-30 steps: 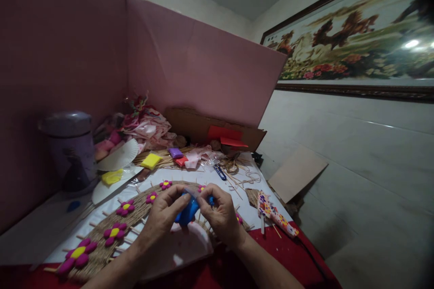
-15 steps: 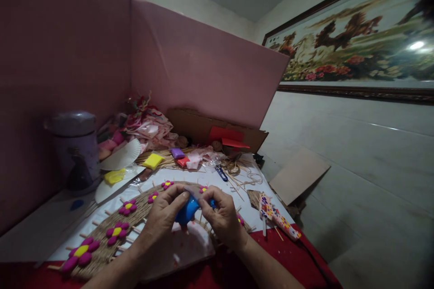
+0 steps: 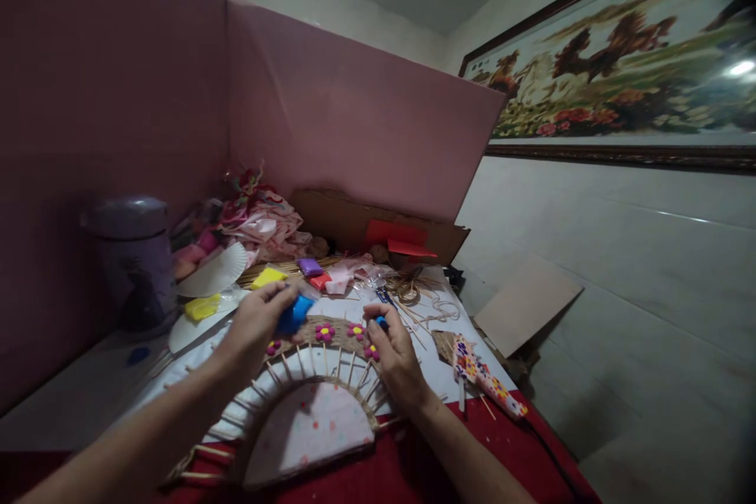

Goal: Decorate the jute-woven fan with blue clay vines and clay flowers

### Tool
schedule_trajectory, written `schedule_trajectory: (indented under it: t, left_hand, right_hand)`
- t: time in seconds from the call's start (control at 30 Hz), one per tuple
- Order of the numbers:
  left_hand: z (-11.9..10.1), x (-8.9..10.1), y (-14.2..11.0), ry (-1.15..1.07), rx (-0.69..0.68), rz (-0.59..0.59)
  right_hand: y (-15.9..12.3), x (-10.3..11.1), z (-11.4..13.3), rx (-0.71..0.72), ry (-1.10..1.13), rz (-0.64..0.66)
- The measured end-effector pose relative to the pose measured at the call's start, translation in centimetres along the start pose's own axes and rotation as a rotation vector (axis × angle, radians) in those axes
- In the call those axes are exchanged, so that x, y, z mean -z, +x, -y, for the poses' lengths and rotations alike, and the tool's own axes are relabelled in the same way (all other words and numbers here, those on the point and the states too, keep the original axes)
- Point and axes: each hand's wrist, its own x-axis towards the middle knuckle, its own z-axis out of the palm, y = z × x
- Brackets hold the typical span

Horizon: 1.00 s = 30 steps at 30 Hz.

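My left hand (image 3: 255, 324) pinches a small packet of blue modelling clay (image 3: 296, 315) by its edge. A small lump of blue clay (image 3: 381, 323) is held between the fingers of my right hand (image 3: 397, 358). Below both hands lies a half-round woven piece (image 3: 295, 400) with sticks radiating from a pale, spotted centre panel (image 3: 322, 425). Magenta flowers with yellow middles (image 3: 324, 332) sit on its outer twine band. My left forearm hides the left part of the band.
At the back lie yellow (image 3: 268, 277) and purple (image 3: 308, 267) packets, plus crumpled pink cloth (image 3: 268, 224). A lidded purple container (image 3: 133, 268) stands left, near paper plates (image 3: 216, 272). To the right is a flower-patterned glue gun (image 3: 481, 378). Pink panels (image 3: 354, 110) rise behind.
My hands have moved apart. The left has gone left and up with the blue packet, while the right stays near its place with the blue lump. More of the woven piece shows between them.
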Motion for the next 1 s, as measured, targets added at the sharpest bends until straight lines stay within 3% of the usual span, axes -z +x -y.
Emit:
schedule_trajectory:
  t: [0.13,0.23,0.33,0.4,0.47,0.57,0.63,0.73,0.83,1.0]
  left_hand:
    - [-1.8,1.9,5.5,0.087,-0.036,-0.186]
    - [-1.8,3.7,8.5,0.557,-0.302,-0.230]
    - [-1.0,4.6,9.3,0.773,-0.500,-0.282]
    - [-0.4,3.9,8.5,0.892,-0.661,-0.293]
    - [0.2,2.1,6.7,0.870,-0.715,-0.209]
    - [0.8,-1.8,2.5,0.738,-0.677,0.098]
    - [1.1,-4.1,-0.4,0.759,-0.685,0.241]
    - [1.7,-5.9,-2.9,0.952,-0.750,0.216]
    - [2.2,-5.6,-3.1,1.012,-0.822,0.209]
    - [2.4,-4.6,-2.3,0.692,-0.795,0.117]
  right_hand:
    - [0.6,0.3,-0.6,-0.061,0.204,-0.025]
    - [0.9,0.5,-0.8,-0.087,0.256,-0.048]
    - [1.1,0.6,-0.5,-0.143,0.309,-0.070]
    - [1.2,0.6,-0.1,-0.208,0.390,-0.055]
    - [1.2,0.6,0.3,-0.240,0.470,-0.018]
    - [1.0,0.5,0.6,-0.245,0.510,0.058]
    - [0.8,0.4,0.7,-0.222,0.497,0.155]
    - [0.4,0.3,0.4,-0.126,0.485,0.283]
    - [0.3,0.3,0.0,-0.079,0.510,0.313]
    - [0.3,0.4,-0.5,-0.058,0.397,0.289]
